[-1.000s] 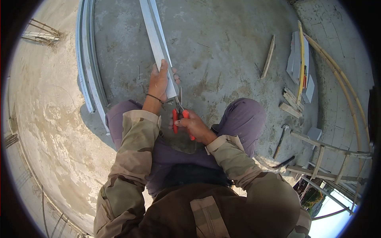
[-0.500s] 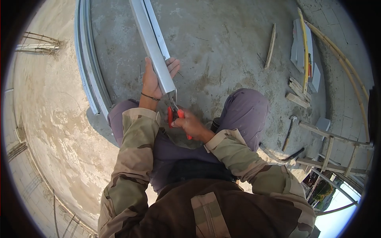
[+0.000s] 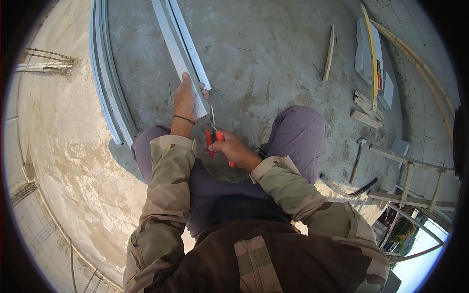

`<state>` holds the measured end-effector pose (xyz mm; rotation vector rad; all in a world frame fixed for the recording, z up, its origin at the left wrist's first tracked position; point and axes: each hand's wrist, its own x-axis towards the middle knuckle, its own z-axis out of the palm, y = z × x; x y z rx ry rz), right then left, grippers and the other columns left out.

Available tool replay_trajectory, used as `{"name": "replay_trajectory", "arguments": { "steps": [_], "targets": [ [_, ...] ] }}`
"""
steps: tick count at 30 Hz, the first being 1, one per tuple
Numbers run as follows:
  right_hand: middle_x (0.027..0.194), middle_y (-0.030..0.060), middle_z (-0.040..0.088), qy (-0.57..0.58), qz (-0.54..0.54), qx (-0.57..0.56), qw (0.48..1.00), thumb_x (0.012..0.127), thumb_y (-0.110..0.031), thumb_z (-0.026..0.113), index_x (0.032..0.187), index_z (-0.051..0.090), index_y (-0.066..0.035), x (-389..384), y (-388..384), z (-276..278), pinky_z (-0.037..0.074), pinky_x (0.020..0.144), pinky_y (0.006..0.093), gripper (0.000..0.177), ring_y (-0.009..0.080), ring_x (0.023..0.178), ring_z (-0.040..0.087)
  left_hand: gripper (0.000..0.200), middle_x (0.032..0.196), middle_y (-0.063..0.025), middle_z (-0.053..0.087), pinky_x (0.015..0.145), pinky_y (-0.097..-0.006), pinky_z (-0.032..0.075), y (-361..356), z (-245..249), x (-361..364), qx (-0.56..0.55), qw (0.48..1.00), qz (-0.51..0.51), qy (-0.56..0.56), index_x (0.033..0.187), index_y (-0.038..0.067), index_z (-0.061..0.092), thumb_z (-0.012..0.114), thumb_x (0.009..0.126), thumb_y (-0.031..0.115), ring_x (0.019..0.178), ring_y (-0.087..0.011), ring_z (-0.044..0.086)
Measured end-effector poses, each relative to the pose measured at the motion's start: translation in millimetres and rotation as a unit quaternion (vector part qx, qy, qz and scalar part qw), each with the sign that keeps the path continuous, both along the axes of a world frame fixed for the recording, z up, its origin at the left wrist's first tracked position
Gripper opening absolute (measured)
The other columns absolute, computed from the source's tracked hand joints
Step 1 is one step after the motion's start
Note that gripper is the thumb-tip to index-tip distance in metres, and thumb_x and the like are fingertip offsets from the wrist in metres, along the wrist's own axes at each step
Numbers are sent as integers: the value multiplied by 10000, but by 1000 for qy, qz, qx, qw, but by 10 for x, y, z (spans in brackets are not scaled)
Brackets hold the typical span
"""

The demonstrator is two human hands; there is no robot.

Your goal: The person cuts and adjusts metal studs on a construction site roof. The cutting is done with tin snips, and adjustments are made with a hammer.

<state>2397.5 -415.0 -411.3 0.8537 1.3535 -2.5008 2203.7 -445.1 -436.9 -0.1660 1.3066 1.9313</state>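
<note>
My left hand (image 3: 183,103) is closed around the near end of a long metal channel (image 3: 177,54), thumb on one side and fingertips showing on the other. The channel slopes away to the upper left. In my right hand (image 3: 238,149) is a pair of red-handled tin snips (image 3: 210,142), my fingers wrapped round the handles, which stand apart. The snips' jaws point up at the channel's near end. Whether they bite into the metal, I cannot make out.
Several long metal channels (image 3: 110,73) lie along the left. To the right are a wood strip (image 3: 329,53), a yellow bar (image 3: 373,61) against pale blocks (image 3: 386,90), a hammer (image 3: 358,158) and a wooden ladder (image 3: 405,183). My knees (image 3: 300,129) frame the work.
The channel's near end has shifted slightly left and rolled, showing more of its open side. My left fingers now curl closer to its edge. The snips have stayed at that end.
</note>
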Motion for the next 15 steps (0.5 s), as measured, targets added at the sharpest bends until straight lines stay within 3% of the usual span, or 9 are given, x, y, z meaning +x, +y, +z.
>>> {"name": "replay_trajectory", "arguments": {
  "steps": [10,12,15],
  "targets": [
    [891,82,637,-26,21,-24,999,868,-92,607,967,562,-36,-60,103,-72,508,741,332,122,188,797,635,547,816,-90,591,578,-341,553,20,-71,-2,3,1000,-3,-9,1115,5,508,522,1025,544,660,-195,606],
    [938,118,658,-32,26,-31,999,890,-83,598,1053,563,-11,-65,125,-50,530,808,353,182,220,861,664,568,838,-77,567,623,-321,543,12,-67,2,-10,1000,-16,-7,1175,3,511,488,1035,553,685,-177,577],
    [920,123,658,-38,36,-30,998,895,-83,599,1054,561,-9,-73,146,-56,534,795,356,180,226,847,666,571,839,-78,569,622,-321,544,0,-68,2,-13,1000,-16,-16,1161,1,517,484,1035,557,688,-176,579]
  ]
}}
